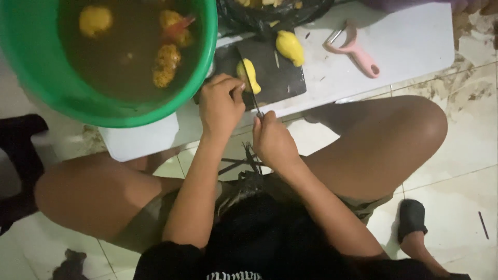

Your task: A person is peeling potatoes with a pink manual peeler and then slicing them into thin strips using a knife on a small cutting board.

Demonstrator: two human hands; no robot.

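Note:
My left hand [220, 106] presses down on a peeled yellow potato [249, 75] that lies on a black cutting board [280, 78]. My right hand [274, 142] grips the handle of a knife [253, 97], whose thin blade runs up across the potato. A second peeled yellow potato [290, 47] rests at the board's far edge. The board sits on a low white table [410, 41] between my knees.
A big green basin [36, 67] of murky water with several yellow potatoes [166, 65] stands at the left. A pink peeler [355, 49] lies on the table to the right. A black bag [270, 11] of peelings sits behind the board. Tiled floor surrounds the table.

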